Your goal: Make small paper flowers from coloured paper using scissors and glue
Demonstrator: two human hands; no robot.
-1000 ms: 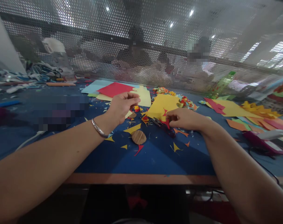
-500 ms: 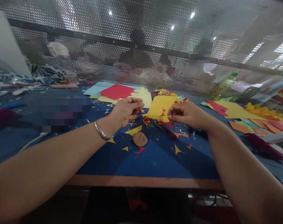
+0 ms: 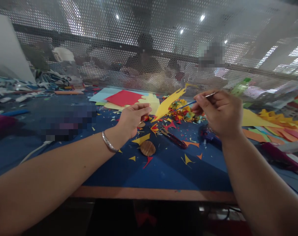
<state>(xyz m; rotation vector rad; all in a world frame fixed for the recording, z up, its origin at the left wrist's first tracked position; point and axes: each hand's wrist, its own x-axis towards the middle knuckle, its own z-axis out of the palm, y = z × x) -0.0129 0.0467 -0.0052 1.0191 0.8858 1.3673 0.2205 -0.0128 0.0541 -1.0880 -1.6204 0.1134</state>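
My left hand (image 3: 134, 118) is closed in a pinch above the blue tabletop; a bit of red shows by its thumb, but what the fingers hold is hidden. Between the two hands, a yellow paper sheet (image 3: 169, 103) is tipped up steeply, with a ragged upper edge. My right hand (image 3: 219, 113) grips a thin blue stick (image 3: 187, 105) whose tip points left toward that sheet; whether they touch I cannot tell. Below lie dark-handled scissors (image 3: 175, 140) and a round wooden disc (image 3: 147, 148). A second disc (image 3: 141, 124) is partly covered by my left hand.
Small coloured paper scraps (image 3: 184, 111) are heaped behind the scissors. Red paper (image 3: 123, 97) and other sheets lie at the back. A blue glue gun (image 3: 210, 136) sits under my right wrist. A bottle (image 3: 70, 67) stands back left, before a perforated metal screen (image 3: 102, 42).
My right hand has risen and moved right, and the blue stick in it now shows. The yellow sheet, flat before, has tipped up, uncovering scraps. My left hand has barely moved.
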